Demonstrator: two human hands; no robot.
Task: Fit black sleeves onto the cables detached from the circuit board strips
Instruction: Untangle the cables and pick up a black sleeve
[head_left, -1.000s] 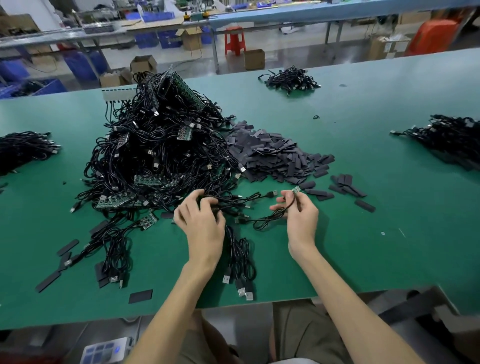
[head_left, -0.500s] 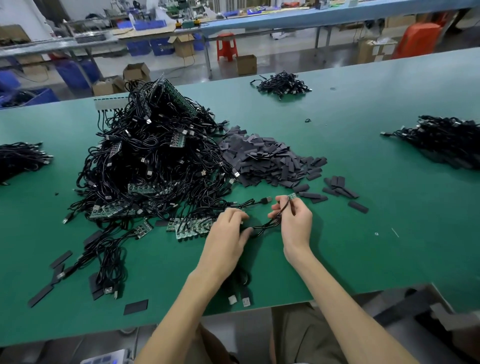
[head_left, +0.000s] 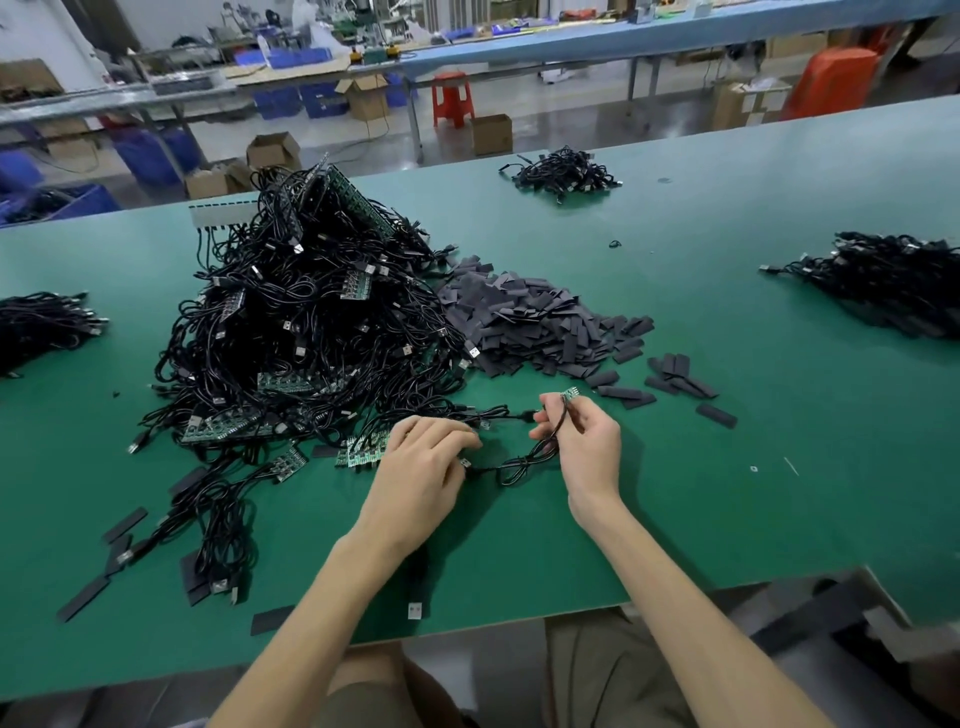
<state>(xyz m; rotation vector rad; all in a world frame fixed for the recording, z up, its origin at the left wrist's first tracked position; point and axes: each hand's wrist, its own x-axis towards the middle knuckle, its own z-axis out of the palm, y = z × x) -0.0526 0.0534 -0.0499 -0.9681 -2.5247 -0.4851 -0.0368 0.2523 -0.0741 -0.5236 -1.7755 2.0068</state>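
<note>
A big heap of black cables tangled with green circuit board strips (head_left: 311, 332) rises at centre left of the green table (head_left: 779, 467). Right of it lies a pile of flat black sleeves (head_left: 540, 327). My right hand (head_left: 587, 441) pinches a thin black cable (head_left: 524, 462) near its small green board end (head_left: 569, 396), which sticks up above the fingers. My left hand (head_left: 421, 462) lies palm down with curled fingers on the same cable's other end, beside a short green strip (head_left: 363, 452).
Finished cable bundles lie at the far left (head_left: 47, 325), far middle (head_left: 563, 174) and right (head_left: 893, 280). Loose sleeves (head_left: 675, 382) are scattered right of my hands and at the lower left (head_left: 124, 525). A USB plug (head_left: 414, 610) lies near the front edge.
My left hand has moved right from the heap's edge toward my right hand, drawing the cable along. My right hand has stayed roughly where it was, holding the board end.
</note>
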